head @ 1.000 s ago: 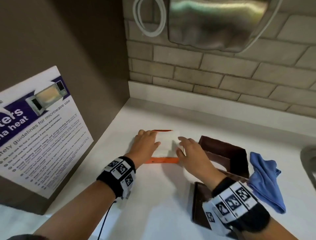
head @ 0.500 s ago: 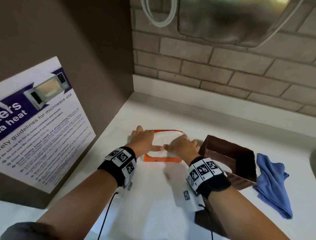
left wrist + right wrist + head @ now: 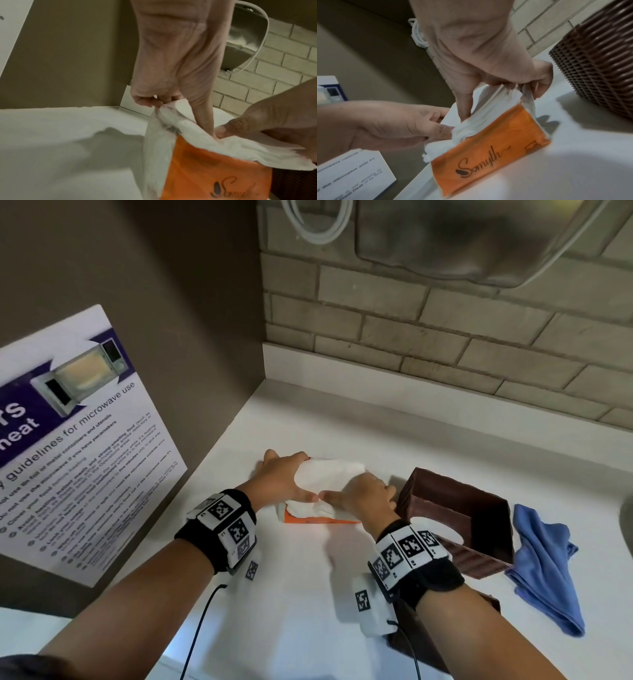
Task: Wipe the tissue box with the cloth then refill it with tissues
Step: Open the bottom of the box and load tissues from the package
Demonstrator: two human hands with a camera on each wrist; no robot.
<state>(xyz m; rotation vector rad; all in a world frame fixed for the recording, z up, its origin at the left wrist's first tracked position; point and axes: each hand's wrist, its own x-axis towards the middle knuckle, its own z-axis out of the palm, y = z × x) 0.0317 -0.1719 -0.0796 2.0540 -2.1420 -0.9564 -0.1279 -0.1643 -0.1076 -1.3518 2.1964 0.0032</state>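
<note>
Both hands work over the orange tissue pack (image 3: 320,520) on the white counter (image 3: 308,594), forearms reaching forward side by side with wrists bent down. Left hand (image 3: 281,479) curls over the pack's left end, fingers bunched on the white tissues (image 3: 325,481) and the clear wrapper, thumb pointing inward along the near edge. Right hand (image 3: 363,496) mirrors it at the right end: in the right wrist view its fingers (image 3: 539,79) pinch the gathered tissue and wrapper, and its thumb presses down into the stack. The two thumbs nearly meet at the pack's near side. The tissues rise out of the opened wrapper, crumpled between the hands.

Just beside the right hand the brown woven tissue box (image 3: 459,522) lies tipped on its side, its hollow facing up and toward the person; whether the knuckles touch it cannot be told. The blue cloth (image 3: 544,570) lies crumpled against the box's right side. To the left, the counter ends at a brown wall carrying a microwave poster (image 3: 68,446); behind runs a brick backsplash. Open counter lies in front of the pack, toward the person.
</note>
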